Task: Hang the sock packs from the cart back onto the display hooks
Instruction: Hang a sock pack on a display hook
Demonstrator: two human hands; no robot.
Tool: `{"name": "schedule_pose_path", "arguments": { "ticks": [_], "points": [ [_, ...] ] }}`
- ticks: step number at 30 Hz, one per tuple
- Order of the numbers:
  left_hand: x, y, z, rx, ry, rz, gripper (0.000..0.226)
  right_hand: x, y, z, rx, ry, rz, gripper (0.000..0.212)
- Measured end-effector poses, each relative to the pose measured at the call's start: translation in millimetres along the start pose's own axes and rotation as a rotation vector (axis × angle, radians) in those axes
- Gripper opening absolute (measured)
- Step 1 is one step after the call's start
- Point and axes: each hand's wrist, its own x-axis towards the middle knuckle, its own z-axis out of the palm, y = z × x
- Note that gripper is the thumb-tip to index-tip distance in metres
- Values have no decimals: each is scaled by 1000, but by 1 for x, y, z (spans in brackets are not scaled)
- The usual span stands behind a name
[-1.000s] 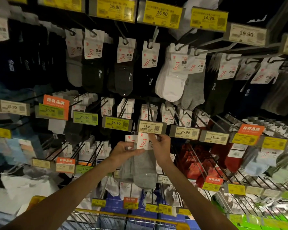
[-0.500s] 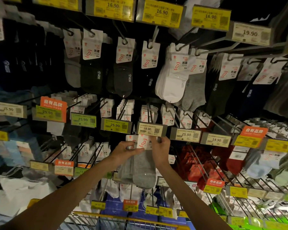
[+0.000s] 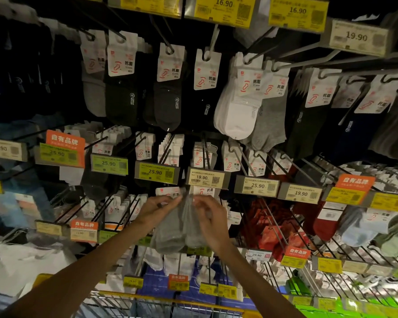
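Note:
A grey sock pack hangs just under the 19.90 price tag in the middle row of the display. Its white header card shows above my fingers. My left hand pinches the pack's upper left side and my right hand grips its upper right side. The hook that carries the pack is hidden behind the tag and my hands. The cart, with a yellow rim and wire sides, shows at the bottom edge below my forearms.
Rows of hooks with black, grey and white sock packs fill the wall above. Long bare hook rods jut out to the right near red packs. Yellow and orange price tags line every row.
Both hands have slid down from the white header card onto the grey socks, and the pack hangs a little lower. The camera has tilted slightly.

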Motion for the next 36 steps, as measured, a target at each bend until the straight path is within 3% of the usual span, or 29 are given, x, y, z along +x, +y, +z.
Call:
{"name": "schedule_pose_path", "arguments": {
  "ticks": [3, 7, 10, 13, 14, 16, 19, 22, 25, 27, 30, 33, 36],
  "points": [
    [6, -17, -13, 13, 104, 32, 13, 22, 16, 8, 39, -9, 208, 24],
    [6, -17, -21, 109, -20, 114, 15, 59, 32, 13, 42, -32, 383, 8],
    [3, -15, -17, 144, -93, 149, 22, 82, 43, 6, -18, -146, 667, 14],
    [2, -13, -6, 160, -91, 146, 29, 100, 53, -1, 0, -105, 685, 15],
    [2, -10, -2, 152, -88, 143, 30, 103, 59, -3, 11, -167, 671, 20],
    [4, -7, 2, 171, -103, 145, 26, 105, 57, -5, 160, -238, 817, 23],
    [4, -3, 3, 213, -148, 190, 16, 117, 62, -6, 390, -127, 760, 36],
    [1, 2, 2, 199, -168, 209, 17, 124, 65, -2, 340, -102, 715, 41],
    [-4, 4, 0, 113, -164, 132, 25, 108, 60, -5, 300, -180, 831, 31],
    [-9, 5, 0, 53, -164, 98, 37, 89, 51, -3, 57, -248, 837, 17],
    [-19, 6, -4, -43, -165, 130, 73, 58, 31, 2, 289, -83, 646, 24],
    [-31, 4, -5, -63, -231, 79, 102, 27, 11, -7, 455, -186, 590, 20],
    [-44, 7, 5, -44, -305, 39, 103, 11, -5, -16, 369, -214, 532, 15]
  ]
}}
